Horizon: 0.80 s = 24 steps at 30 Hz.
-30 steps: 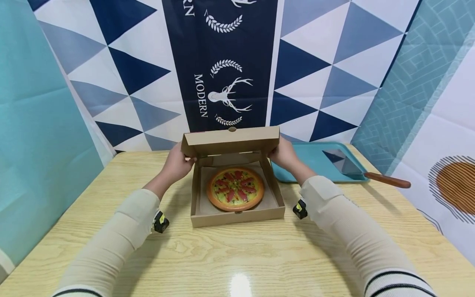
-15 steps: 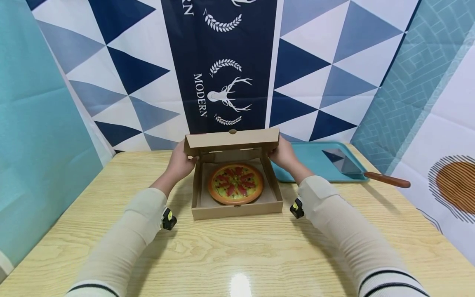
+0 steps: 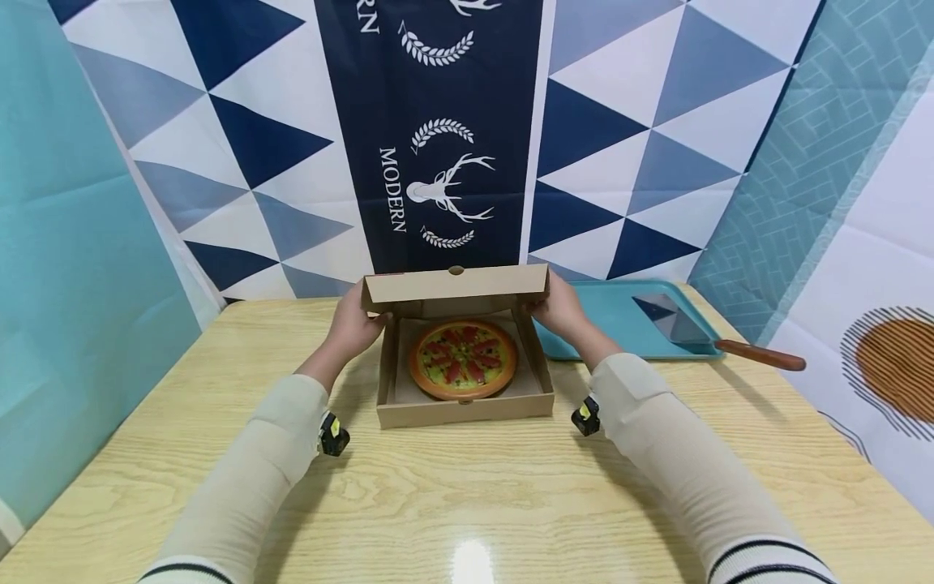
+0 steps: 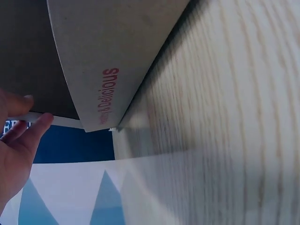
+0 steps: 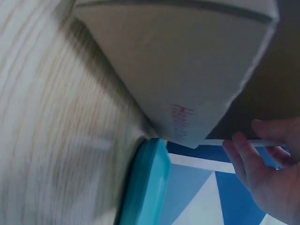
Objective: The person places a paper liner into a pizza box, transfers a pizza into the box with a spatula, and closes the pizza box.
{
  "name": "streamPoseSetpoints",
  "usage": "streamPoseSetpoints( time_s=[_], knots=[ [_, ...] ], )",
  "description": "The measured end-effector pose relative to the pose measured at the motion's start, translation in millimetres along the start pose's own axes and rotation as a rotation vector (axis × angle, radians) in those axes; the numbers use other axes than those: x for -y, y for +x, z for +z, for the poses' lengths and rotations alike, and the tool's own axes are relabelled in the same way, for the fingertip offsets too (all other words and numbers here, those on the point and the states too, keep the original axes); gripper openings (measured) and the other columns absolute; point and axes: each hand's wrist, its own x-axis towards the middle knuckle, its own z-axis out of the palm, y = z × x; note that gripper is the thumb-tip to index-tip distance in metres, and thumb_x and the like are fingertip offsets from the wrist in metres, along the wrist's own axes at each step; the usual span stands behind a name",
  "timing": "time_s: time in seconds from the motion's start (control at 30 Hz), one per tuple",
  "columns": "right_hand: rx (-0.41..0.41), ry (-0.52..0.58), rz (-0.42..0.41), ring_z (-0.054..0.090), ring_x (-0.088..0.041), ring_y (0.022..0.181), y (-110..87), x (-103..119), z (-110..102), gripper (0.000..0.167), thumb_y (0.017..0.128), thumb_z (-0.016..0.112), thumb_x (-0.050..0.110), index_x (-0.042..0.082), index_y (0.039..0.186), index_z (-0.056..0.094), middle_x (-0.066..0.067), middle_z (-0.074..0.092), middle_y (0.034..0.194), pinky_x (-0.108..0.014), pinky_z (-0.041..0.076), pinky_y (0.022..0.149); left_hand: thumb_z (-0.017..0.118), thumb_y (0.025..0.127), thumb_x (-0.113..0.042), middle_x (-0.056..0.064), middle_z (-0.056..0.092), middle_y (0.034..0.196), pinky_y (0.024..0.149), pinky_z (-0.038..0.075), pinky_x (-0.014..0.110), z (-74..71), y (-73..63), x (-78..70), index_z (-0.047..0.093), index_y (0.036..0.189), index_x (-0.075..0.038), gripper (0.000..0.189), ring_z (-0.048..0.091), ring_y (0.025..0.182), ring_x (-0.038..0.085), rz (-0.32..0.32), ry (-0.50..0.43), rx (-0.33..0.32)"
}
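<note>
A brown cardboard pizza box [image 3: 467, 412] stands on the table with its lid [image 3: 456, 284] partly raised. Inside, on a paper liner, lies a round pizza [image 3: 464, 361] with red topping pieces. My left hand [image 3: 353, 327] pinches the lid's left edge, thumb on the inner side. At the opposite edge, my right hand [image 3: 562, 307] holds the lid the same way. In the left wrist view, red lettering shows on the box's side wall [image 4: 112, 61], and fingers [image 4: 40, 129] grip the lid's thin edge. The right wrist view has the lid edge between thumb and fingers [image 5: 248, 154].
Right of the box is a teal tray [image 3: 606, 316], close to its back corner. On it rests a turner with a metal blade [image 3: 674, 320], its wooden handle [image 3: 762, 354] jutting past the rim. A patterned cloth [image 3: 438, 97] hangs behind the table [image 3: 409, 503].
Both hands have brought the lid lower. The box, with the pizza in it, has shifted slightly toward the back. The tray and turner stay in place.
</note>
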Motion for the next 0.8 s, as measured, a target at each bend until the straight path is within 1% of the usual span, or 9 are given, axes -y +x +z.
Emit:
streamPoseSetpoints(
  time_s=[0.1, 0.2, 0.3, 0.4, 0.5, 0.57, 0.67, 0.73, 0.8],
  knots=[
    [0.016, 0.053, 0.015, 0.054, -0.042, 0.109, -4.7, 2, -4, 0.044, 0.092, 0.062, 0.004, -0.004, 0.133, 0.045, -0.027, 0.054, 0.127, -0.051, 0.049, 0.086, 0.071, 0.082, 0.005, 0.025, 0.059, 0.118, 0.092, 0.049, 0.053, -2.4, -5.3, -0.9, 0.053, 0.127, 0.002, 0.049, 0.057, 0.113, 0.042, -0.067, -0.037, 0.015],
    [0.011, 0.104, 0.041, 0.052, -0.043, 0.119, -9.5, 5, -11, 0.044, 0.093, 0.065, 0.006, -0.003, 0.133, 0.047, -0.027, 0.053, 0.129, -0.053, 0.047, 0.094, 0.071, 0.086, 0.001, 0.024, 0.056, 0.124, 0.089, 0.053, 0.049, -7.6, -10.1, -5.8, 0.049, 0.133, -0.001, 0.052, 0.058, 0.113, 0.042, -0.158, -0.109, 0.045],
    [0.006, 0.137, 0.065, 0.055, -0.041, 0.114, -14.3, 8, -17, 0.042, 0.092, 0.067, 0.007, 0.000, 0.130, 0.051, -0.025, 0.057, 0.124, -0.052, 0.049, 0.092, 0.070, 0.087, 0.000, 0.022, 0.053, 0.127, 0.088, 0.054, 0.046, -15.0, -14.9, -12.5, 0.048, 0.136, -0.002, 0.053, 0.058, 0.116, 0.040, -0.239, -0.217, 0.071],
    [0.010, 0.145, 0.075, 0.058, -0.039, 0.108, -19.8, 11, -22, 0.041, 0.091, 0.067, 0.009, 0.001, 0.129, 0.053, -0.023, 0.059, 0.120, -0.051, 0.050, 0.089, 0.071, 0.086, -0.001, 0.019, 0.052, 0.130, 0.090, 0.053, 0.044, -24.1, -20.1, -19.3, 0.047, 0.138, -0.003, 0.057, 0.056, 0.120, 0.036, -0.287, -0.316, 0.098],
    [0.020, 0.139, 0.089, 0.059, -0.036, 0.106, -27.2, 15, -28, 0.043, 0.092, 0.067, 0.013, 0.002, 0.131, 0.053, -0.022, 0.060, 0.118, -0.050, 0.051, 0.087, 0.075, 0.084, -0.007, 0.017, 0.049, 0.135, 0.092, 0.053, 0.040, -34.5, -25.0, -26.2, 0.044, 0.143, -0.007, 0.067, 0.055, 0.122, 0.032, -0.309, -0.379, 0.144],
    [0.039, 0.158, 0.093, 0.059, -0.036, 0.106, -32.6, 19, -32, 0.048, 0.092, 0.068, 0.013, 0.003, 0.135, 0.050, -0.021, 0.059, 0.118, -0.049, 0.052, 0.088, 0.078, 0.083, -0.010, 0.015, 0.045, 0.141, 0.093, 0.052, 0.039, -42.2, -29.0, -31.2, 0.039, 0.148, -0.012, 0.076, 0.053, 0.123, 0.031, -0.315, -0.407, 0.185],
    [0.088, 0.246, 0.089, 0.058, -0.036, 0.109, -41.3, 25, -39, 0.057, 0.090, 0.068, 0.008, 0.005, 0.142, 0.045, -0.021, 0.058, 0.122, -0.046, 0.052, 0.088, 0.079, 0.084, -0.015, 0.015, 0.041, 0.146, 0.097, 0.049, 0.040, -52.4, -34.0, -39.0, 0.033, 0.152, -0.016, 0.083, 0.051, 0.126, 0.031, -0.311, -0.437, 0.231],
    [0.130, 0.329, 0.089, 0.057, -0.036, 0.113, -47.6, 28, -45, 0.062, 0.090, 0.065, 0.003, 0.006, 0.147, 0.039, -0.021, 0.055, 0.127, -0.042, 0.053, 0.089, 0.077, 0.086, -0.018, 0.014, 0.040, 0.148, 0.100, 0.047, 0.044, -57.7, -36.7, -44.3, 0.032, 0.153, -0.018, 0.081, 0.049, 0.128, 0.031, -0.303, -0.447, 0.248],
    [0.165, 0.413, 0.096, 0.054, -0.036, 0.118, -53.8, 32, -50, 0.063, 0.092, 0.059, -0.002, 0.006, 0.149, 0.035, -0.022, 0.051, 0.133, -0.038, 0.052, 0.091, 0.074, 0.089, -0.022, 0.014, 0.040, 0.148, 0.103, 0.043, 0.047, -61.0, -38.6, -49.0, 0.033, 0.152, -0.016, 0.075, 0.048, 0.129, 0.032, -0.301, -0.457, 0.249]
  ],
)
